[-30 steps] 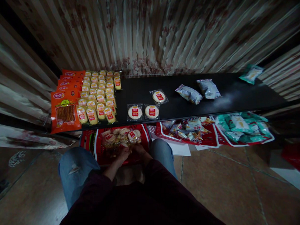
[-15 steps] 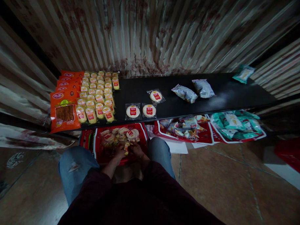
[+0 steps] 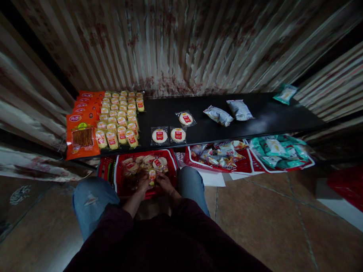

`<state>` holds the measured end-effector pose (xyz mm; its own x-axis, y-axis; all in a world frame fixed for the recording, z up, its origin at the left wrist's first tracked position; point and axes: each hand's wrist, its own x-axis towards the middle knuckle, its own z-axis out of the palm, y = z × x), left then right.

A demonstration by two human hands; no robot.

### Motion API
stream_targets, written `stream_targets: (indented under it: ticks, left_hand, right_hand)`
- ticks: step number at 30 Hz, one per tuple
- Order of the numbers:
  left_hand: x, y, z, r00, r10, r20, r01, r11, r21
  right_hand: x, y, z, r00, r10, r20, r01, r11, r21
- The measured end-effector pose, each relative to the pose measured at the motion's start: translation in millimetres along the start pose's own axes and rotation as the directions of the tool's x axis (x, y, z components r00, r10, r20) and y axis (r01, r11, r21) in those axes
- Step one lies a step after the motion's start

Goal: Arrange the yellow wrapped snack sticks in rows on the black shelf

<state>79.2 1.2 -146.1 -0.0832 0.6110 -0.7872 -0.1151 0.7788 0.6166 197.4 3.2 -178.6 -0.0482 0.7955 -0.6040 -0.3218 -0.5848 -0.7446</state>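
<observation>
Between my knees, my left hand [image 3: 143,183] and my right hand [image 3: 165,182] are closed on the two sides of one small yellow wrapped cake [image 3: 152,177]. Its red and white label faces up. Both hands are over the near part of a red basket [image 3: 174,162], which holds round white wrapped crackers [image 3: 160,163] and other packets too dark to make out. On the black shelf [image 3: 196,137] just beyond, three more round crackers [image 3: 159,136] lie flat. To their left, similar yellow cakes [image 3: 112,139] stand in close rows.
Orange snack bags [image 3: 82,135] overlap at the shelf's left end. Two silvery bags [image 3: 239,110] and a teal bag [image 3: 285,94] lie further right. Below are a basket of striped packets [image 3: 228,152] and one of teal packets [image 3: 277,148]. A pleated curtain [image 3: 172,45] hangs behind.
The yellow cake has been raised a little and turned more upright between my fingers, so its label shows better. My view has shifted slightly; the shelf goods stay as they were.
</observation>
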Motion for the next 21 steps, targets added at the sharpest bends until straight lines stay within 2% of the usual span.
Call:
stream_targets:
  ticks: [4, 7, 13, 16, 21]
  left_hand:
    - [-9, 3, -1, 0.998, 0.065, 0.023, -0.065, 0.998, -0.017]
    - [-16, 8, 0, 0.993, 0.115, 0.001, -0.115, 0.993, 0.011]
    - [-33, 21, -2, 0.981, 0.176, -0.076, -0.18, 0.983, -0.046]
    - [-44, 28, -3, 0.964, 0.248, -0.096, -0.254, 0.966, -0.051]
    - [-60, 38, -1, 0.921, 0.352, -0.17, -0.369, 0.925, -0.084]
  right_hand:
    - [-3, -3, 1, 0.999, -0.043, 0.003, 0.043, 0.999, 0.008]
    - [-7, -7, 3, 0.999, -0.054, 0.007, 0.054, 0.999, 0.009]
    - [-22, -22, 10, 0.986, -0.112, 0.121, 0.104, 0.992, 0.068]
    - [-30, -32, 16, 0.978, -0.145, 0.148, 0.132, 0.987, 0.091]
    - [-41, -47, 27, 0.958, -0.256, 0.126, 0.244, 0.965, 0.1]
